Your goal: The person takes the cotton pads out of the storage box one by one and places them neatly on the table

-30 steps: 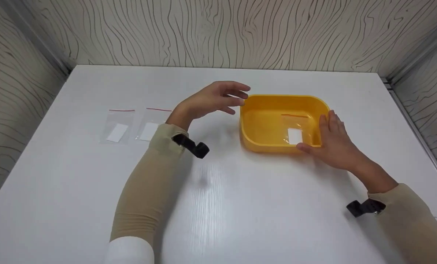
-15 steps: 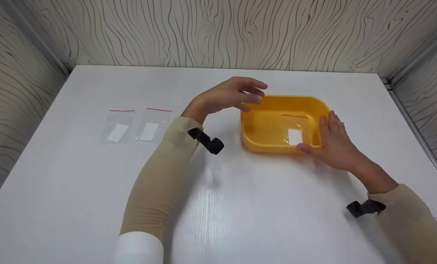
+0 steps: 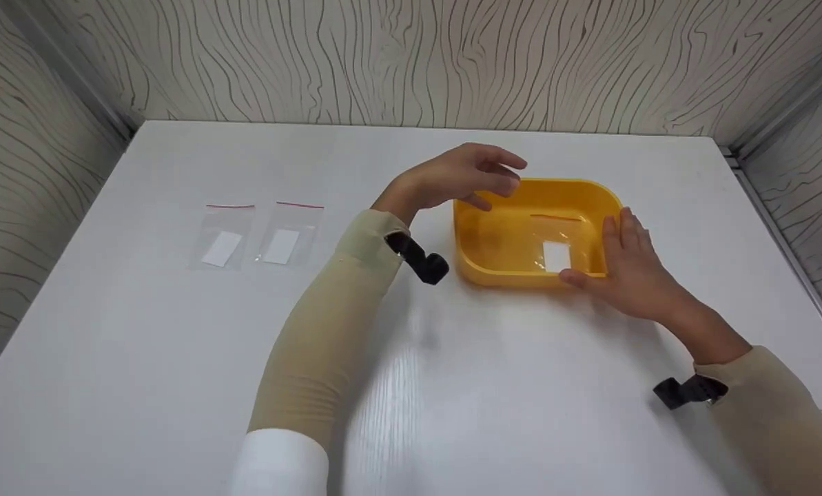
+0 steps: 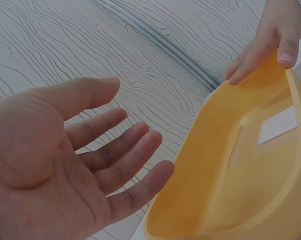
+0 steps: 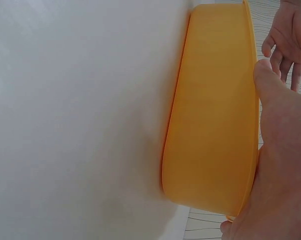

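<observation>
A yellow plastic tub point(image 3: 500, 279) stands on the white table. Inside it, towards the front right, lies a clear zip bag point(image 3: 556, 231) with a red seal line and a white card. My left hand point(image 3: 459, 173) hovers over the tub's back left rim, its fingers spread and loosely bent; the left wrist view shows nothing in the palm. At the tub's front right corner rests my right hand point(image 3: 634, 275), thumb on the front rim and straight fingers along the right side. The right wrist view shows that thumb point(image 5: 265, 80) at the rim.
Two more clear zip bags with red seals, a left one point(image 3: 223, 238) and a right one point(image 3: 289, 234), lie flat on the left of the table point(image 3: 142, 358). A wood-grain panel point(image 3: 411, 62) rises behind the table's back edge.
My left hand has moved right, from beside the tub's left rim to over its back left part, uncovering the right one of the two bags. My right hand and the tub have stayed put.
</observation>
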Demonstrator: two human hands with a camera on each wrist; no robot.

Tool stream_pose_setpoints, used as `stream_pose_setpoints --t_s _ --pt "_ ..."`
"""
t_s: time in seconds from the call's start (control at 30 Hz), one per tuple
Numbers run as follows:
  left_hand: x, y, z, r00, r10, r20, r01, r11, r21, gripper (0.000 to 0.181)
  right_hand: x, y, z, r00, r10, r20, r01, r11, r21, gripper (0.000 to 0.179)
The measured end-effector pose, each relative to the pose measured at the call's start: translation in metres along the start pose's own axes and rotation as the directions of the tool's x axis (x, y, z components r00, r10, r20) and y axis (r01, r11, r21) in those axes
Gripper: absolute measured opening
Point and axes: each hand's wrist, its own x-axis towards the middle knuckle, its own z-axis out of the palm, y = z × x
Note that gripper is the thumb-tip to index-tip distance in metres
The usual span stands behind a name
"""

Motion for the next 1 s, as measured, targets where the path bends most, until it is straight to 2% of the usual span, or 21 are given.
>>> stream_pose_setpoints --t_s 0.1,0.33,0.6,1.0 --pt "0.005 0.001 0.004 1.000 -0.025 -0.004 0.024 1.000 -0.020 0.045 0.001 0.000 0.000 1.000 0.006 0.004 -0.006 1.000 -0.007 0.126" --pt "0.016 0.005 0.017 0.996 -0.089 -0.022 0.089 0.996 -0.002 0.044 0.001 0.001 -0.001 1.000 0.011 0.012 -0.011 1.000 -0.013 0.127" --pt "0.028 0.006 0.032 0.992 -0.121 -0.019 0.121 0.993 -0.001 0.044 0.001 0.001 -0.001 1.000 0.004 0.009 -0.004 1.000 -0.014 0.127" --pt "0.046 -0.003 0.048 0.980 -0.192 -0.047 0.188 0.979 -0.072 0.041 -0.001 -0.001 -0.002 1.000 -0.006 0.008 0.005 1.000 0.010 0.126"
